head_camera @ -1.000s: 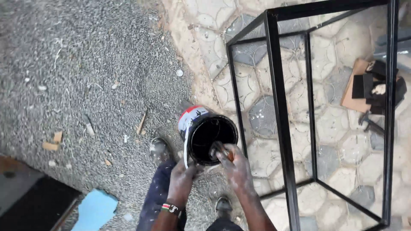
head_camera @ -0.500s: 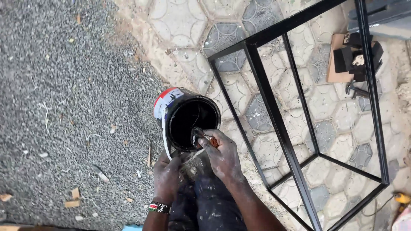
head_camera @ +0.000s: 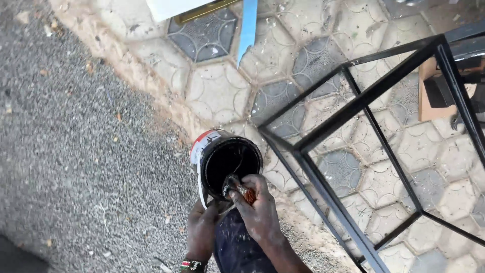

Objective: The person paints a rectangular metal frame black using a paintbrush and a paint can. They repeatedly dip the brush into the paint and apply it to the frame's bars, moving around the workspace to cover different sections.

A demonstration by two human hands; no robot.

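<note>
Compared with a second ago, the view has swung: the paint can (head_camera: 227,164) sits lower-centre now, with more of the hexagonal paving (head_camera: 217,91) showing above it, and a blue strip (head_camera: 247,28) and a pale board edge (head_camera: 177,7) have come into view at the top. The black metal frame (head_camera: 364,101) stays just right of the can. The hands have barely shifted relative to the can, so the work at the rim reads as ongoing, not finished; that is a judgement.

Right hand (head_camera: 260,210) is closed around a brush (head_camera: 240,189), fingers curled tight on the reddish handle, with the brush head at the can's near rim, over the black paint. Left hand (head_camera: 202,230) is below the can, fingers wrapped at its lower edge; it seems to steady the can or its wire handle, but the exact grip cannot be told. A beaded wristband (head_camera: 192,264) is on the left wrist.

The can is tilted, its open mouth facing the camera, its red-and-white label on the left side. It rests where the gravel (head_camera: 76,167) meets the paving. Both hands touch it from below. Paint-spotted dark trousers (head_camera: 235,245) sit just under the can, between the hands. A cardboard sheet (head_camera: 429,98) lies well right of the can, behind the frame.
</note>
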